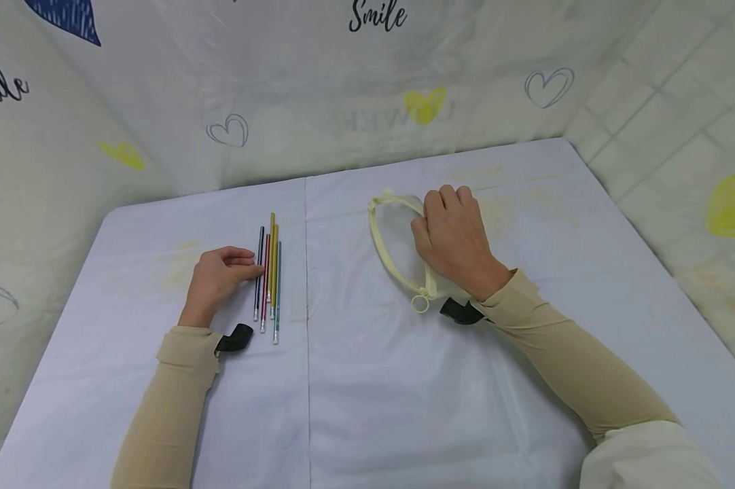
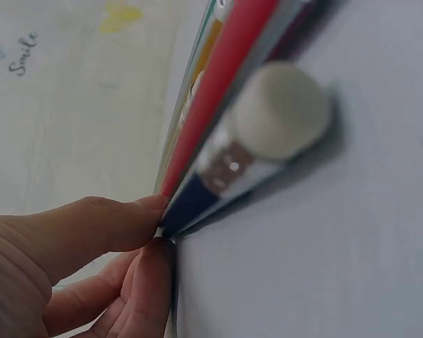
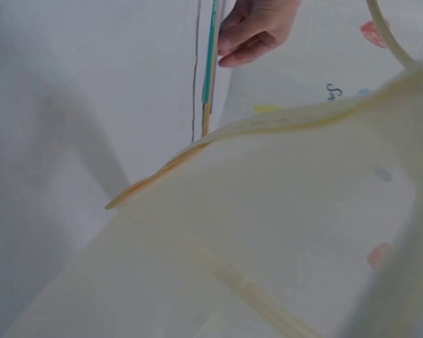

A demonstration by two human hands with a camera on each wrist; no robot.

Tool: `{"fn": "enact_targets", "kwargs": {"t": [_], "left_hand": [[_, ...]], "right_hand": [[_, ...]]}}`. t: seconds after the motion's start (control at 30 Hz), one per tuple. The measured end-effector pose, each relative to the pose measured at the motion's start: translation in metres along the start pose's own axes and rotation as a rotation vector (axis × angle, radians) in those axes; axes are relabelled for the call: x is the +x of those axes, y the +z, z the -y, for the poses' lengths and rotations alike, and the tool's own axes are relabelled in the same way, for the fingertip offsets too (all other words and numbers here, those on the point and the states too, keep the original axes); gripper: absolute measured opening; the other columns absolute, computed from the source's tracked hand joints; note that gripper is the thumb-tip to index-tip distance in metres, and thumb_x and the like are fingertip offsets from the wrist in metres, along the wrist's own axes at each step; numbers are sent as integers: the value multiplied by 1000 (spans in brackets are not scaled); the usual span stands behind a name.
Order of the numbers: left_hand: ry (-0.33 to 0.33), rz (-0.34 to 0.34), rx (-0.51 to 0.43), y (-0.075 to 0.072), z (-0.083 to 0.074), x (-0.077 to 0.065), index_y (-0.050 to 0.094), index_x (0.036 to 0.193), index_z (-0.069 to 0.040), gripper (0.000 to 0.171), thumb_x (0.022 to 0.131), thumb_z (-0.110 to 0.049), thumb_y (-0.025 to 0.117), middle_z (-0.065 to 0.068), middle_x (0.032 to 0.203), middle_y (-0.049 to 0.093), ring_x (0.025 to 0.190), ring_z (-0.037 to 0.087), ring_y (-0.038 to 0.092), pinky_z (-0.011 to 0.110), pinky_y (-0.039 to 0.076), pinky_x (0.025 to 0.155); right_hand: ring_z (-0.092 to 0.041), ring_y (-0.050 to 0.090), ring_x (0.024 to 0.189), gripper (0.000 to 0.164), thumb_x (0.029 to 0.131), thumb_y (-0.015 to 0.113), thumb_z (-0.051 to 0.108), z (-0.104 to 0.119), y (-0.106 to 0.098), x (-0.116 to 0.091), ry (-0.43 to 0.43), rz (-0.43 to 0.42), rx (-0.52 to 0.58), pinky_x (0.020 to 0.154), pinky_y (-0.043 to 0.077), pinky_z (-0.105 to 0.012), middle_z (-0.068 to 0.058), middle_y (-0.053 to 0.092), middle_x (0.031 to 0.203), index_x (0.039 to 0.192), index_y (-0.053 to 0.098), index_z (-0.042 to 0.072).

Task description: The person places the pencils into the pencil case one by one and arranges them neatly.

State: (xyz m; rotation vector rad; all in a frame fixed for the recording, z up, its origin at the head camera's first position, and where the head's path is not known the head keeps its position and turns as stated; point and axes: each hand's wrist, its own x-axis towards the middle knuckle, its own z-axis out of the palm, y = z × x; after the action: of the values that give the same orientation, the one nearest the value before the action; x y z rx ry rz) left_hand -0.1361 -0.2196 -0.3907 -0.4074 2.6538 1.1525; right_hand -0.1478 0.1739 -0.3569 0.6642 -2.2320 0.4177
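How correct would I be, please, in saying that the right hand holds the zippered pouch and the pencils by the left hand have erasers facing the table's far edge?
One slip: the pencils have their erasers facing the near side of the table, as the head view shows.

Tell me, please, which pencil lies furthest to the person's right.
The teal pencil: the two yellow pencils, red pencil and dark blue pencil all lie to its left.

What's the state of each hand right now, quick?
Left hand: fingers partly bent at the pencils; whether it grips any cannot be told.
Right hand: closed, holding the pale translucent pouch.
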Motion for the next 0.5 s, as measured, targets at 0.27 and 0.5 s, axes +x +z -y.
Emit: {"fn": "enact_targets", "kwargs": {"t": [0.27,0.5], "left_hand": [[27,-34,79,3,-6,-6,68,129,-6,46,91,-28,77,17,121,73,108,27,65,25,46,87],[25,-47,127,5,-13,-9,71,125,-5,40,91,-26,76,17,114,76,100,26,68,25,48,81]], "right_hand": [[-19,13,61,25,83,37,-2,2,0,0,-4,0,2,62,16,-33,1,15,67,63,28,10],[-18,12,62,26,83,37,-3,1,1,-1,-14,-5,-1,63,15,-33,1,15,67,64,25,11]]}}
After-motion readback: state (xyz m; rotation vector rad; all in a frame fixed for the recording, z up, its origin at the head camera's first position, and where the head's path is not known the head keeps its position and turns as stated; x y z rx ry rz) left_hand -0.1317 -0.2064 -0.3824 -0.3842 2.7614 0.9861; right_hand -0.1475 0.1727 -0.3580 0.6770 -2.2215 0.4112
